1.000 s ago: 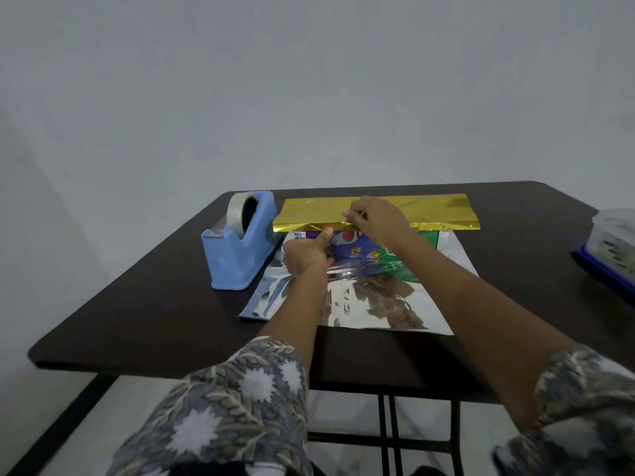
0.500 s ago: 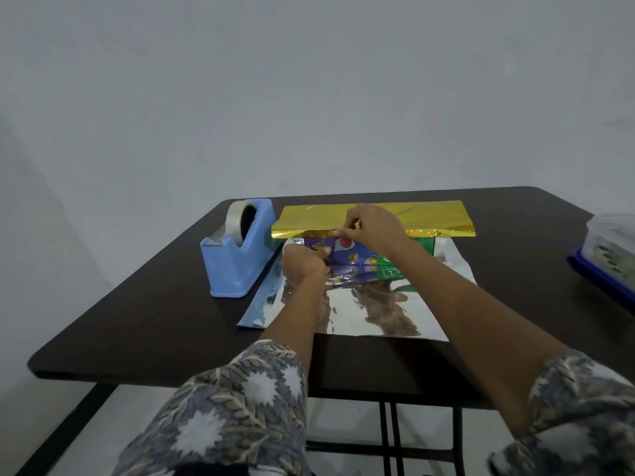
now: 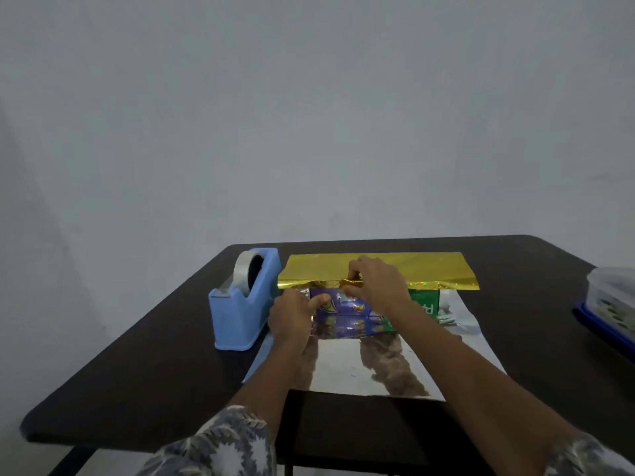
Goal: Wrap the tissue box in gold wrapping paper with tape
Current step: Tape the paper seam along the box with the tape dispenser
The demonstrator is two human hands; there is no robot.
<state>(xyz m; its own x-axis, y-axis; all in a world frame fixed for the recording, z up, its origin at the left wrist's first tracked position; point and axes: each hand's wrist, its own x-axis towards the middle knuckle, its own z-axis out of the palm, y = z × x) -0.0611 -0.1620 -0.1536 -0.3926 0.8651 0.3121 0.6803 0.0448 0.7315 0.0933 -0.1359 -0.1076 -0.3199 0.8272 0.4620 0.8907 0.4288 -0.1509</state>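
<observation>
Tissue box [image 3: 357, 309] sits centre frame on the silver underside of the gold wrapping paper [image 3: 378, 266], far flap folded over its top. Right hand [image 3: 374, 286] pinches that flap's edge, holding it taut. Left hand [image 3: 293, 319], curled, braces the box's near face (presumably against sliding). Tape dispenser [image 3: 240, 304] stands just left.

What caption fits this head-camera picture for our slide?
Two hands, right hand and left hand, fold gold paper over a tissue box beside a blue tape dispenser.

One tissue box [image 3: 347, 305]; one tape dispenser [image 3: 240, 304] (blue); two hands.
</observation>
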